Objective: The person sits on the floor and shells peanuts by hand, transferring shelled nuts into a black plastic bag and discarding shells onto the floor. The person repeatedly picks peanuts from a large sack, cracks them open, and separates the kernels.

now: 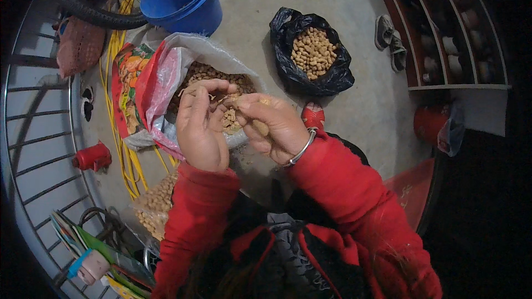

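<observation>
Over the mouth of a large woven sack (191, 44) my two hands are raised close together. My left hand (202, 130) is cupped with its fingers curled; small pale bits show at its fingertips, too small to name. My right hand (277, 127) is closed round several unshelled peanuts (260, 128), its thumb pressed on the fingers. Many more peanuts (231, 120) lie inside the sack below, partly hidden by my hands. Beyond my right hand, a black plastic bag (281, 77) stands with its top rolled open, filled with peanuts (313, 52).
A clear bag of peanuts (157, 206) sits beside my left forearm. A blue bucket (188, 14) stands behind the sack. Yellow cable (123, 149) runs along the metal railing (41, 169) at left. Shoes (390, 41) lie by a shoe rack (460, 86) at right.
</observation>
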Motion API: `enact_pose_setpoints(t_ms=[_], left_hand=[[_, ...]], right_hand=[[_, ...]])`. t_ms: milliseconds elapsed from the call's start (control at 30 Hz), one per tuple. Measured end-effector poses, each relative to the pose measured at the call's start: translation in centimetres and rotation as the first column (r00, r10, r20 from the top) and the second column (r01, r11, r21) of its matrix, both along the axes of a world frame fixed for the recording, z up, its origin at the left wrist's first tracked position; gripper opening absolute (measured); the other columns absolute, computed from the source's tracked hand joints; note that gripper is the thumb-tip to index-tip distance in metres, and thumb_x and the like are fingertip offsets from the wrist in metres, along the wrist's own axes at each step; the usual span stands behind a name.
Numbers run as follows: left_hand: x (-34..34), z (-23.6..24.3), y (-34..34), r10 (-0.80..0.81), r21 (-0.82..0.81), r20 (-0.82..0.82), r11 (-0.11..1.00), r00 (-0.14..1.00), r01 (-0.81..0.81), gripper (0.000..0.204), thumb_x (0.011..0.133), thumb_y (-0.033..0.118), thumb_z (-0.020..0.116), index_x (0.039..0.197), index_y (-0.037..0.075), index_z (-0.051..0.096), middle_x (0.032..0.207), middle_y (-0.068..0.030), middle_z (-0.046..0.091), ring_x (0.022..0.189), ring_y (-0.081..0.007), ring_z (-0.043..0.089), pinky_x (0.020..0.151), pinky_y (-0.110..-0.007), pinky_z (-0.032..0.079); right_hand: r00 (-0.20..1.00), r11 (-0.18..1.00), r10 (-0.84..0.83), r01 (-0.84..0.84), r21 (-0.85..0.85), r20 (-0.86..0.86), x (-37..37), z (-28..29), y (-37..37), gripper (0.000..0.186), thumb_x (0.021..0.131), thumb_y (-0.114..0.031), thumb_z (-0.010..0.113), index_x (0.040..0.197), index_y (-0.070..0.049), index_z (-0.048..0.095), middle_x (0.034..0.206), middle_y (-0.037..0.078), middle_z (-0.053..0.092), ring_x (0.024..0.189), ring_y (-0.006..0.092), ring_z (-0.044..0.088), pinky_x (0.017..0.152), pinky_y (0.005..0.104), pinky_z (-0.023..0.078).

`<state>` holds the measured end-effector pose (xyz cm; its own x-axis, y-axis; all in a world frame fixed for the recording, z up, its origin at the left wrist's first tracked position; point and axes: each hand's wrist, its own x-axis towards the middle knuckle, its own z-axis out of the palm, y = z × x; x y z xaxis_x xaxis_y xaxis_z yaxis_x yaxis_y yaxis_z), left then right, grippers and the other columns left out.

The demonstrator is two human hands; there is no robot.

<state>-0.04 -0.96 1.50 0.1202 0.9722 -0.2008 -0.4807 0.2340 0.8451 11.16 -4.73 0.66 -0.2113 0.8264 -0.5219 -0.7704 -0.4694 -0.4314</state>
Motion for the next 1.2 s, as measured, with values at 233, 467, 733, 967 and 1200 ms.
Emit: enact_pose_setpoints(t_ms=[233, 467, 733, 967, 1200], left_hand=[[-0.7, -0.1, 0.1, -0.181, 0.107, -0.422, 0.963, 0.889, 0.247, 0.014, 0.083, 0.011, 0.05, 0.091, 0.001, 0.056, 0.08, -0.0015, 0.054, 0.067, -0.0055, 0.047, 0.059, -0.018, 0.04], [-0.8, 0.6, -0.3, -0.303, 0.083, -0.415, 0.927, 0.858, 0.367, 0.014, 0.078, 0.007, 0.057, 0.091, 0.001, 0.056, 0.08, -0.0005, 0.054, 0.061, -0.0038, 0.046, 0.052, -0.017, 0.038], [-0.6, 0.3, -0.4, -0.178, 0.163, -0.478, 0.944, 0.86, 0.286, 0.01, 0.077, 0.005, 0.056, 0.084, -0.001, 0.054, 0.07, -0.0025, 0.053, 0.056, -0.0075, 0.048, 0.05, -0.02, 0.04], [-0.7, 0.0, -0.6, -0.083, 0.214, -0.629, 0.937, 0.773, 0.275, 0.007, 0.07, 0.0, 0.057, 0.077, 0.001, 0.056, 0.067, 0.0013, 0.055, 0.057, -0.0024, 0.045, 0.052, -0.017, 0.038], [-0.5, -0.3, -0.4, 0.084, 0.428, -0.738, 0.826, 0.67, 0.367, 0.009, 0.064, -0.003, 0.056, 0.072, 0.002, 0.055, 0.061, -0.0045, 0.052, 0.051, -0.0078, 0.046, 0.049, -0.02, 0.038]], right_hand=[[0.998, 0.996, 0.057, -0.054, 0.073, -0.036, 1.2, 0.6, 0.3, 0.018, 0.082, -0.023, 0.048, 0.077, -0.005, 0.048, 0.054, 0.001, 0.042, 0.034, 0.0059, 0.031, 0.029, 0.0191, 0.024], [0.995, 0.994, 0.056, -0.047, 0.1, -0.088, 1.9, 0.8, -0.1, 0.019, 0.081, -0.021, 0.051, 0.075, -0.003, 0.049, 0.06, 0.004, 0.049, 0.037, 0.0045, 0.036, 0.028, 0.0165, 0.026], [0.987, 0.999, -0.038, 0.035, 0.02, 0.157, 1.7, 1.6, -0.3, 0.016, 0.078, -0.016, 0.056, 0.084, -0.003, 0.051, 0.06, 0.002, 0.049, 0.034, 0.0059, 0.035, 0.03, 0.0191, 0.025], [0.972, 0.997, -0.044, 0.029, 0.067, 0.23, 1.5, 0.8, -0.4, 0.013, 0.078, -0.015, 0.056, 0.079, -0.004, 0.05, 0.051, 0.001, 0.047, 0.032, 0.0049, 0.036, 0.028, 0.0186, 0.025], [0.999, 0.999, 0.023, -0.023, 0.026, 0.034, 2.0, 0.9, -0.4, 0.013, 0.078, -0.015, 0.055, 0.077, -0.003, 0.051, 0.054, 0.002, 0.048, 0.033, 0.0055, 0.035, 0.027, 0.0182, 0.025]])
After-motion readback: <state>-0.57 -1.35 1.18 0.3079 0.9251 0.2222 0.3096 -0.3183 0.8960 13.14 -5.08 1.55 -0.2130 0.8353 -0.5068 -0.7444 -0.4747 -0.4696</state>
